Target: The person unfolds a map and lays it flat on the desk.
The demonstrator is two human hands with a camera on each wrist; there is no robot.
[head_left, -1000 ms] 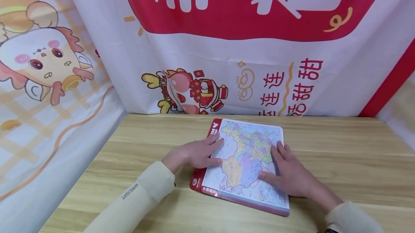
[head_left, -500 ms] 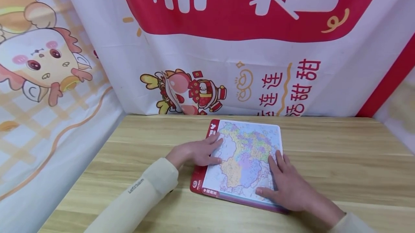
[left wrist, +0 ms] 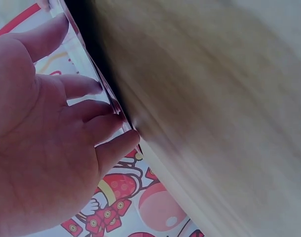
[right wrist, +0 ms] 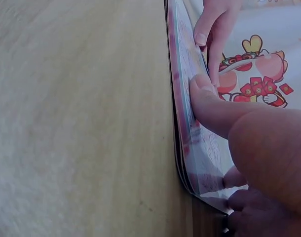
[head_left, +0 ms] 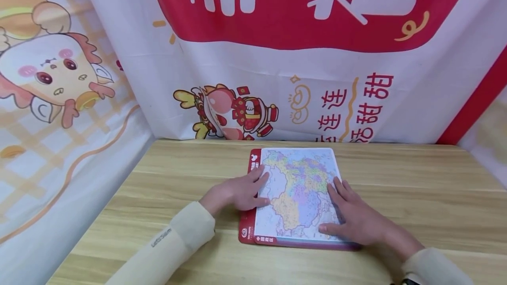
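Map puzzle board [head_left: 295,192] lies flat on table [head_left: 416,197], just before the banner [head_left: 277,56]. Right hand [head_left: 356,219] rests on its near right corner, fingers straight. Left hand [head_left: 241,190] presses its left edge, fingers extended.

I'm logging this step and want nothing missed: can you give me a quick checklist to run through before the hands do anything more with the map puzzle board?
1. Map puzzle board lies flat on the wooden table: ok.
2. Left hand rests with straight fingers on the board's left side, over the red border: ok.
3. Right hand lies flat on the board's right near part: ok.
4. Board is well inside the table's edges, clear of the banner backdrop: ok.
5. Every map piece is seated in the board: cannot tell, the hands cover part of it and the print is too fine.
6. Nothing lies under the board: cannot tell.
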